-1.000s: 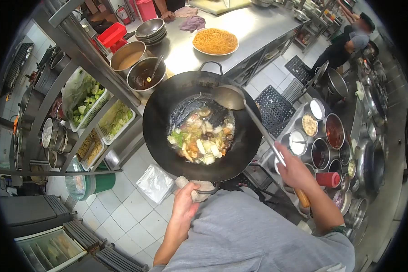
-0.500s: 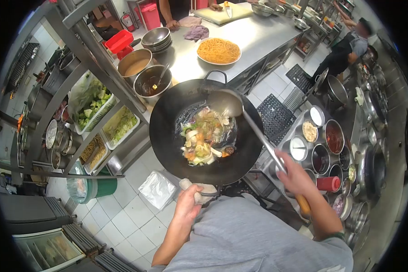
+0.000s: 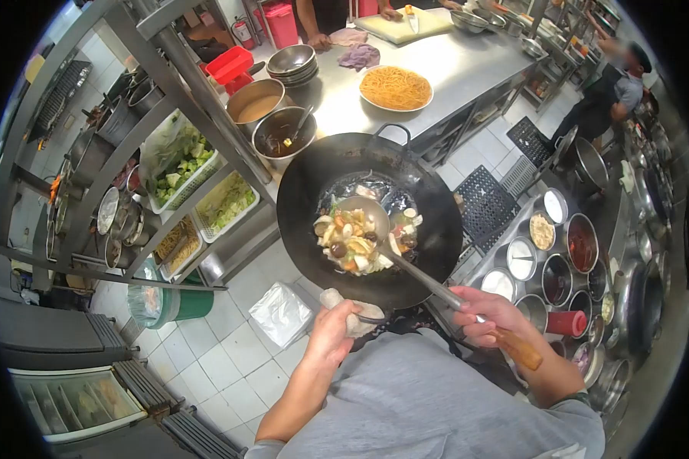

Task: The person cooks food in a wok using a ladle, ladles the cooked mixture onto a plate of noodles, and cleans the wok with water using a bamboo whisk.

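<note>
My left grip (image 3: 331,330) is closed on a cloth (image 3: 366,312) at the wok (image 3: 435,218) edge; my right grip (image 3: 482,315) wraps a ladle (image 3: 427,281) amid chopped food (image 3: 349,243).

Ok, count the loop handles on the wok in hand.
2: the far handle, bare, towards the counter; the near handle, partly hidden by the cloth in the left hand.
</note>
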The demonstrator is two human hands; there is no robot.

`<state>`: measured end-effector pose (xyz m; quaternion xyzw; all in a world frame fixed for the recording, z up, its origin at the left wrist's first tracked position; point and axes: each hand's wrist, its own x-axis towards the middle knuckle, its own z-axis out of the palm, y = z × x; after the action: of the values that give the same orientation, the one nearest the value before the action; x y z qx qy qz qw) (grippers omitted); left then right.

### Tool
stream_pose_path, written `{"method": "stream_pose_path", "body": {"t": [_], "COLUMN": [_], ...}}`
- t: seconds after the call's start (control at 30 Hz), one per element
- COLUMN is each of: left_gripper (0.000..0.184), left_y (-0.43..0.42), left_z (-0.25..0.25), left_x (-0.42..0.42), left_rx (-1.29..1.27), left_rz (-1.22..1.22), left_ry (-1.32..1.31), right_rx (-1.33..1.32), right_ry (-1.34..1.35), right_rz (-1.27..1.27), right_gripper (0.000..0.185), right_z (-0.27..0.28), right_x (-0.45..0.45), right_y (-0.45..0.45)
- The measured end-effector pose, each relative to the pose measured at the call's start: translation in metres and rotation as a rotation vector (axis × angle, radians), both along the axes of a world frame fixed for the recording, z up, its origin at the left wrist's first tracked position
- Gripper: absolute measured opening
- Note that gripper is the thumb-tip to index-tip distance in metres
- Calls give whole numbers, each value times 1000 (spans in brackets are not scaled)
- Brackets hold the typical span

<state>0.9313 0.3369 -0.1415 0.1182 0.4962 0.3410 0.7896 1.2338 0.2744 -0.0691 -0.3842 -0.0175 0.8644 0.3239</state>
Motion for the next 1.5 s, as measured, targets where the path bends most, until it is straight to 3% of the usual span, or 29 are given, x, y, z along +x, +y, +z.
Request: {"method": "stream_pose_path", "body": {"t": [0.07,0.17,0.27,0.37,0.5,0.8,0.9,0.93,1.03,1.07,1.17,1.2,1.5], "left_gripper": [31,24,30,33,32,39,39,39,40,40,40,40,35], "left_y": [3,4,3,2,9,30,32,32,30,29,25,24,16], "left_z": [4,1,-13,-13,-17,-32,-24,-24,-16,-19,-8,-7,-21], "left_x": [-2,-12,-14,-5,8,32,38,39,43,41,44,45,39], "left_rx": [-16,-60,-44,-16,16,26,-6,-24,-43,-44,-75,-77,-92], "left_rz": [-5,-60,-86,-81,-56,-69,-41,-35,-1,-2,24,34,52], "left_ry": [-46,-108,-96,-106,-107,-161,-157,-168,-113,-111,-77,-84,-74], "right_rx": [-27,84,143,66,71,170,229,141,337,446,422,495,616], "right_ry": [261,169,-166,-222,-47,-38,115,129,117,196,-143,-406,-970], "right_rz": [-91,-92,-95,-129,-176,-288,-219,-259,-157,-115,-294,-282,-34], "right_gripper": [44,40,42,37,26,4,18,30,31,20,9,13,46], "right_z": [-4,-3,2,18,21,57,58,88,82,64,66,69,-41], "right_x": [7,14,3,6,38,80,101,89,113,128,129,125,147], "right_y": [-5,-24,-28,2,24,103,145,155,200,223,269,274,358]}}
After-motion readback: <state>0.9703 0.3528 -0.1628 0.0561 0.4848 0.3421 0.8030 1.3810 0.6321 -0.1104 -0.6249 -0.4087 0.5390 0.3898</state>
